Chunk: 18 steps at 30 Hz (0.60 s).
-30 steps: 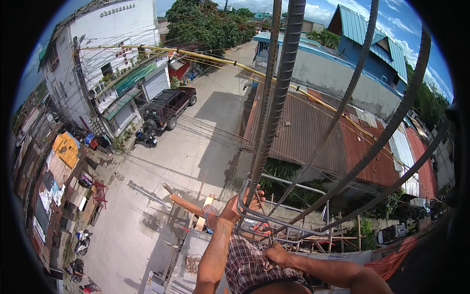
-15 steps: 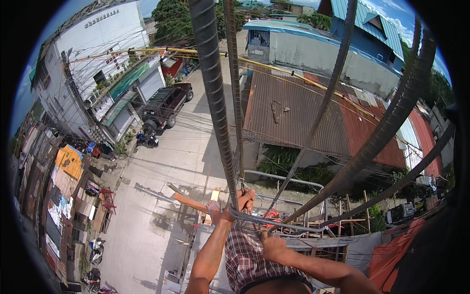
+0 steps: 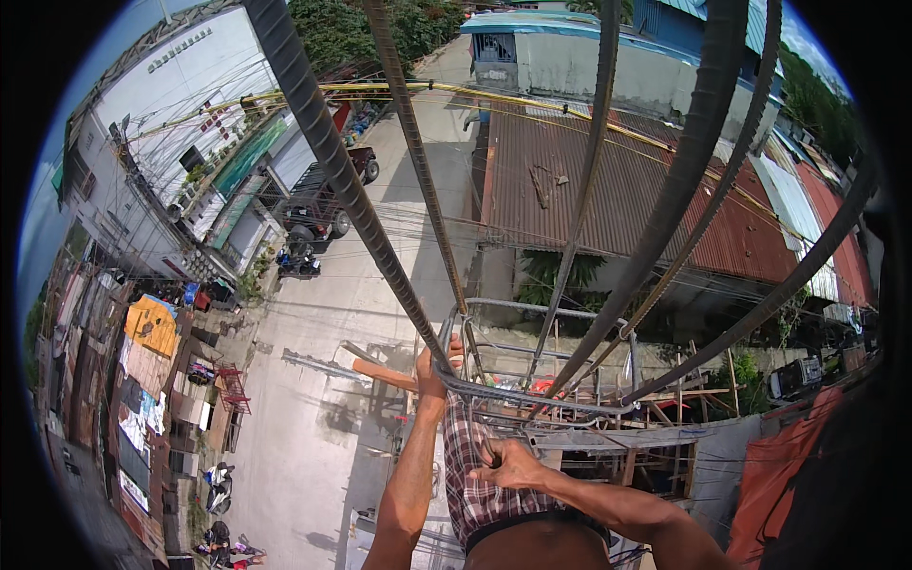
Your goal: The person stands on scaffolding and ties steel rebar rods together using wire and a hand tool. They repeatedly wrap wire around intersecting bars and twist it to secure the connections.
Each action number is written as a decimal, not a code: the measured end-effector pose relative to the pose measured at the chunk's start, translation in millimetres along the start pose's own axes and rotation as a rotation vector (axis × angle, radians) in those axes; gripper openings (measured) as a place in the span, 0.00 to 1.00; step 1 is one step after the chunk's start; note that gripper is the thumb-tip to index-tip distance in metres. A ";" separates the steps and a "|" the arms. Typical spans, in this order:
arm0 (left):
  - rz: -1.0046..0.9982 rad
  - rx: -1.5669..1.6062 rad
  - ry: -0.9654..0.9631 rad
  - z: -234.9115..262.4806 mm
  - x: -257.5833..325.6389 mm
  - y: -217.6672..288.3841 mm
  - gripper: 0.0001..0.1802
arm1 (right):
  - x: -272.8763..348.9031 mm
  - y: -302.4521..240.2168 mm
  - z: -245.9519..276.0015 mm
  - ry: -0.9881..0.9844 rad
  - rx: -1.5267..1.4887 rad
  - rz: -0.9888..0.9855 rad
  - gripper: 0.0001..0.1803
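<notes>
Several thick ribbed rebars (image 3: 328, 157) rise past me, ringed low down by bent steel stirrups (image 3: 532, 392). My left hand (image 3: 432, 366) is closed around the stirrups' near left corner, where a rebar passes; its fingers show partly behind the steel. Over my plaid shorts (image 3: 465, 427), nearer to me than the stirrups, is my right hand (image 3: 516, 465). Its fingers and thumb curl around a small dark thing too hidden to name. It appears clear of the stirrups.
I am high above a concrete street (image 3: 294, 418). Wooden scaffold poles (image 3: 679, 418) stand below on the right, beside an orange-red tarp (image 3: 774, 475). A yellow cable (image 3: 456, 88) runs across ahead, before a rusty corrugated roof (image 3: 589, 190). A parked dark vehicle (image 3: 318, 204) is far left.
My left hand has shifted up and slightly left along the stirrup corner. My right hand has drawn back from the stirrups and turned. The view has tilted, so the rebars lean differently.
</notes>
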<state>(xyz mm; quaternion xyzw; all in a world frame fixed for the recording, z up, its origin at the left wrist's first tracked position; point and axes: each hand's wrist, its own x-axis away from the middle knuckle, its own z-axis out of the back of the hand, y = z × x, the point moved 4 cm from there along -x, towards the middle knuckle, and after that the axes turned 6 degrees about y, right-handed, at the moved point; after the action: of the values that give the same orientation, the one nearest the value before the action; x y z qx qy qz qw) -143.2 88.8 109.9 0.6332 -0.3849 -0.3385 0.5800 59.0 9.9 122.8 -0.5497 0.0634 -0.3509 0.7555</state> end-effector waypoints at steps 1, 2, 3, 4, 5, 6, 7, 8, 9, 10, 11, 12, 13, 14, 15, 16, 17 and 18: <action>-0.093 -0.167 0.159 6.8 -0.7 2.9 0.22 | 0.6 -4.9 -9.6 -0.073 -0.204 0.083 0.20; -0.219 -0.328 0.065 2.3 -0.9 7.0 0.34 | -1.2 -5.0 -17.9 -0.057 -0.285 0.088 0.20; -0.325 -0.266 -0.003 -3.1 -2.8 10.9 0.36 | -3.2 -1.7 -20.3 -0.072 -0.336 0.114 0.19; -0.386 -0.228 -0.070 -9.8 -5.3 13.7 0.39 | -4.6 4.6 -20.0 -0.031 -0.356 0.097 0.18; -0.445 -0.189 -0.128 -16.6 -7.7 15.9 0.41 | -7.2 12.6 -14.1 0.024 -0.207 0.118 0.18; -0.498 -0.203 -0.110 -24.1 -13.1 17.9 0.40 | -7.1 22.5 -3.5 0.131 -0.018 0.093 0.17; -0.461 -0.171 -0.140 -30.0 -18.6 16.8 0.42 | -4.3 29.5 11.6 0.275 0.160 0.125 0.16; -0.428 -0.161 -0.191 -36.7 -21.6 14.8 0.45 | -4.8 41.0 22.3 0.307 0.238 -0.021 0.16; -0.400 -0.150 -0.233 -41.8 -25.9 14.0 0.47 | -1.8 43.6 30.9 0.328 0.242 -0.009 0.15; -0.381 -0.220 -0.206 -42.6 -27.2 12.6 0.42 | -1.4 44.4 40.5 0.337 0.244 -0.003 0.14; -0.386 -0.219 -0.212 -43.5 -28.8 13.8 0.42 | 1.7 41.2 43.5 0.316 0.226 0.013 0.14; -0.393 -0.222 -0.212 -42.6 -29.1 15.3 0.42 | -0.4 38.1 37.0 0.012 -0.194 -0.016 0.14; -0.375 -0.250 -0.226 -42.0 -27.7 15.6 0.41 | 1.2 32.1 36.0 -0.052 -0.213 -0.012 0.14; -0.266 -0.362 -0.233 -40.2 -29.0 12.9 0.41 | 1.5 25.3 32.5 -0.116 -0.236 -0.005 0.14; -0.360 -0.358 -0.234 -39.4 -25.8 18.3 0.41 | 2.4 19.9 29.1 -0.182 -0.263 0.003 0.14; -0.385 -0.397 -0.233 -38.9 -24.1 20.9 0.40 | 4.5 15.0 26.1 -0.225 -0.321 0.046 0.14; -0.439 -0.425 -0.217 -38.9 -21.4 23.8 0.40 | 4.2 22.1 31.8 -0.042 0.088 -0.030 0.12; -0.448 -0.383 -0.219 -39.4 -19.2 24.9 0.40 | 7.8 27.6 40.7 0.168 0.460 -0.076 0.10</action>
<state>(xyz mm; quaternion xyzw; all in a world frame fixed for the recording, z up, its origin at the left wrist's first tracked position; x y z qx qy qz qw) -120.2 123.6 138.2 0.5412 -0.2251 -0.5905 0.5548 97.2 41.4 116.7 -0.3340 0.0236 -0.4289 0.8390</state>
